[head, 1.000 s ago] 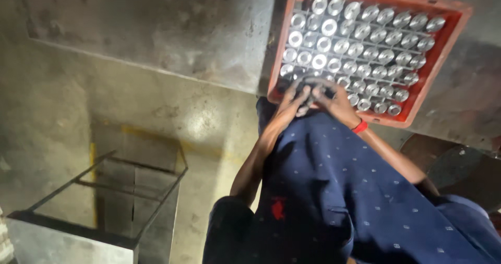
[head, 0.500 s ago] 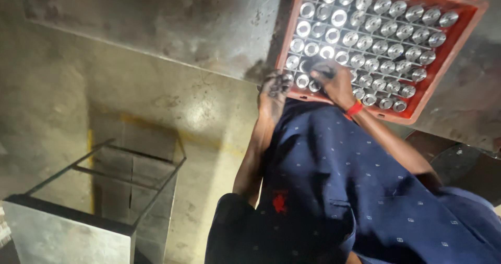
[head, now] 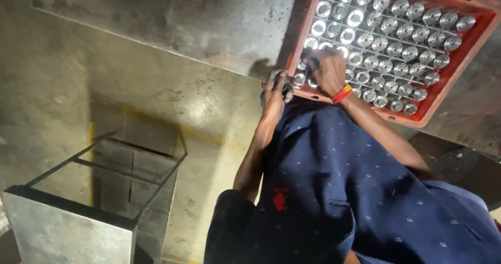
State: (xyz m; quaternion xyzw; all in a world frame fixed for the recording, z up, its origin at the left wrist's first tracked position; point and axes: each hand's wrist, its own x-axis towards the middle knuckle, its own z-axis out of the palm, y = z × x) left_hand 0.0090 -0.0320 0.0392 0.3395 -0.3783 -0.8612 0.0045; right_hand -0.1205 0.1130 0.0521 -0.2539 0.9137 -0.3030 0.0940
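Head view: stained concrete floor, dim light. Red crate (head: 472,50) holds rows of metal flanged parts (head: 402,50), packed upright in a grid (prob. for counting). Right hand (head: 327,71) rests on parts at crate's near corner; grip can't tell. Left hand (head: 275,89) curled at crate edge, contents unclear. Metal bin (head: 68,227) well apart.

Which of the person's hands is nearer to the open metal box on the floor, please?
Left. The left hand is just outside the red crate, toward the metal box; the right hand is over the crate, farther off.
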